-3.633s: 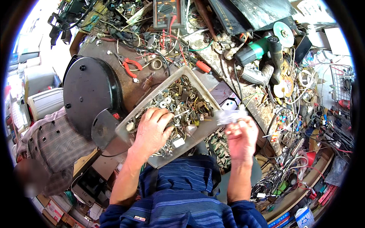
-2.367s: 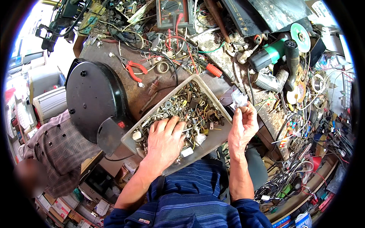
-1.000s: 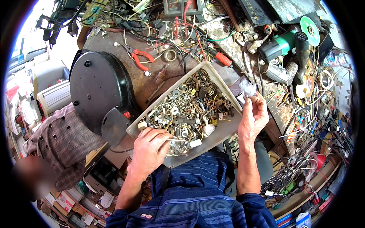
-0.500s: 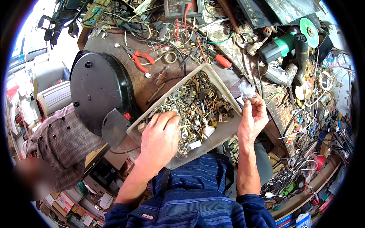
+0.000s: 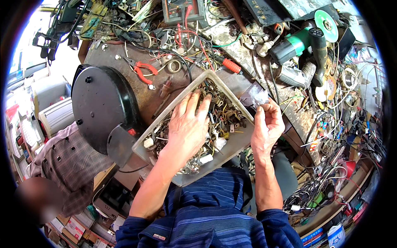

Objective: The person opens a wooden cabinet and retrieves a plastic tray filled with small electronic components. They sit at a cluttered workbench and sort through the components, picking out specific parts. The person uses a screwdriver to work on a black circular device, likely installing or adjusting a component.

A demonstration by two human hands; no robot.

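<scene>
A grey plastic tray (image 5: 230,147) full of mixed screws, nuts, springs and small metal parts rests near my lap. My left hand (image 5: 187,126) lies in it, fingers apart and stretched toward the far corner among the parts, fingertips partly sunk in them. My right hand (image 5: 266,126) is raised at the tray's right edge, thumb and forefinger pinching a small crumpled clear plastic bag (image 5: 258,94). A round black metal housing (image 5: 101,109) sits just left of the tray.
Red-handled pliers (image 5: 144,68), a multimeter (image 5: 178,10) and tangled wires lie behind the tray. A green angle grinder (image 5: 289,47) is at the back right, cable heaps (image 5: 322,186) at the right. A person in a plaid jacket (image 5: 70,161) is at the lower left.
My left hand has moved deeper toward the tray's far corner and spread its fingers. My right hand still grips the bag. The whole view has shifted slightly.
</scene>
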